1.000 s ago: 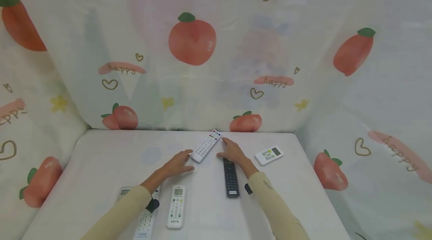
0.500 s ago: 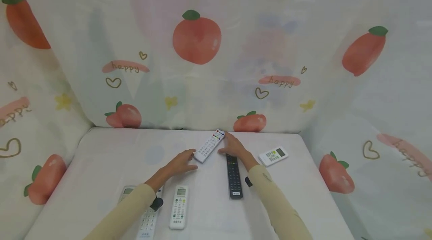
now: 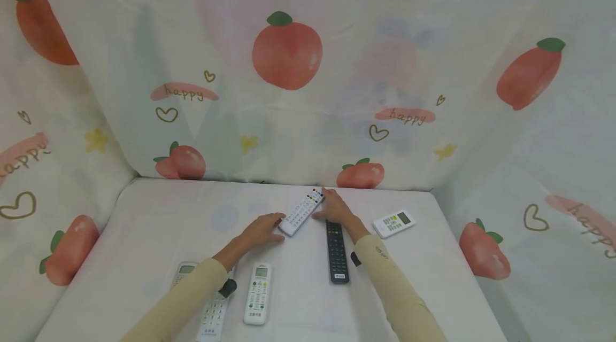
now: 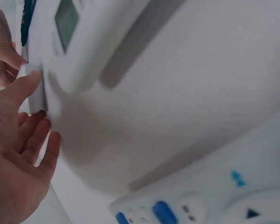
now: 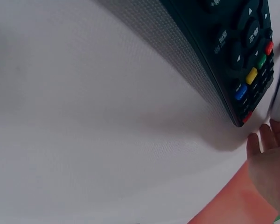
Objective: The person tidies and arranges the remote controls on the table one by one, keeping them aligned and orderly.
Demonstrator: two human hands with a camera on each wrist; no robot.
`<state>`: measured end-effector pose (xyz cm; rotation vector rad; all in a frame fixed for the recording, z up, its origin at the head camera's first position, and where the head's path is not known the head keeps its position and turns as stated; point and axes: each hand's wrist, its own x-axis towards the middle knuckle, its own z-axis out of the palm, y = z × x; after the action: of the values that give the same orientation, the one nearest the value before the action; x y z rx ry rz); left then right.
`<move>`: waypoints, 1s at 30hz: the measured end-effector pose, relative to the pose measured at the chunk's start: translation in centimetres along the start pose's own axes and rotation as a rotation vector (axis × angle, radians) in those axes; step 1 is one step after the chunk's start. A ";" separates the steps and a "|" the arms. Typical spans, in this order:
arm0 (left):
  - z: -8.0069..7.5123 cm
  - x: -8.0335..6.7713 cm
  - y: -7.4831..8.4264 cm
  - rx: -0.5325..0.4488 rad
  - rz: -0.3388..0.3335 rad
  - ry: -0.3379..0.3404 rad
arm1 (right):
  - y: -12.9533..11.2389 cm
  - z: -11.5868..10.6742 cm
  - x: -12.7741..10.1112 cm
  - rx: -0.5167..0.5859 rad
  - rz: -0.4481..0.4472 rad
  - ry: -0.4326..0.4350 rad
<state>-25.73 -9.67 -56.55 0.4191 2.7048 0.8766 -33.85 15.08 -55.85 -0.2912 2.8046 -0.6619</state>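
Note:
A white remote control [image 3: 300,212] with small coloured buttons lies slantwise near the table's back edge. My left hand [image 3: 259,231] holds its near-left end between thumb and fingers; the left wrist view shows the thumb on one side of the white end [image 4: 37,100] and the fingertips on the other. At the far-right end, my right hand [image 3: 335,207] has its fingertips on the remote, with the thumb along the near side. Beneath my right wrist a black remote control [image 3: 337,256] points towards the back, its top end covered by the hand.
To the right lies a short white remote with a screen [image 3: 394,223]. A white remote [image 3: 258,294] lies in front, left of centre. Two more, a long white remote [image 3: 212,320] and a remote with a screen [image 3: 184,269], are partly under my left sleeve. A printed curtain [image 3: 226,112] rises behind the table.
My right hand's fingers have closed in on the white remote's far end. The remote has shifted slightly nearer between both hands. The whole head view has drifted a little.

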 end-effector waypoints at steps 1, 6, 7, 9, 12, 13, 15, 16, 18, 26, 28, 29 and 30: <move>0.0 0.0 0.0 0.012 0.012 0.009 | -0.1 0.0 -0.1 -0.009 -0.002 0.003; 0.2 0.0 -0.1 0.045 0.040 0.041 | -0.1 0.3 -0.2 -0.044 -0.010 0.009; 0.1 0.0 0.0 0.043 0.045 0.046 | -0.1 0.3 -0.2 -0.043 -0.007 0.007; 0.0 -0.1 0.1 0.043 0.053 0.045 | 0.0 0.3 -0.3 -0.036 -0.005 0.006; -0.1 -0.3 0.2 0.043 0.056 0.035 | 0.3 0.3 -0.4 -0.018 -0.008 0.006; -0.2 -0.3 0.2 0.042 0.060 0.032 | 0.4 0.3 -0.4 -0.012 -0.011 0.005; -0.2 -0.5 0.2 0.032 0.067 0.021 | 0.7 0.2 -0.4 -0.010 -0.019 0.001; -0.2 -0.6 0.2 0.022 0.074 0.018 | 0.8 0.2 -0.4 -0.012 -0.023 -0.004; -0.2 -0.7 0.1 0.002 0.087 0.013 | 0.9 0.0 -0.5 -0.002 -0.033 -0.010; -0.4 -1.1 0.0 -0.110 0.121 0.018 | 0.8 -1.2 -1.4 0.040 -0.063 -0.014; -0.5 -1.2 0.0 -0.120 0.149 0.010 | 0.8 -1.5 -1.7 0.053 -0.066 -0.017; -0.5 -1.2 0.0 -0.122 0.165 0.008 | 0.8 -1.6 -1.9 0.059 -0.071 -0.016; -0.6 -1.3 0.0 -0.123 0.183 0.004 | 0.8 -1.7 -2.1 0.068 -0.073 -0.018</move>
<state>-24.76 -10.38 -55.87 0.6459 2.6292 1.0867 -32.45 16.98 -54.36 -0.3860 2.7585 -0.7657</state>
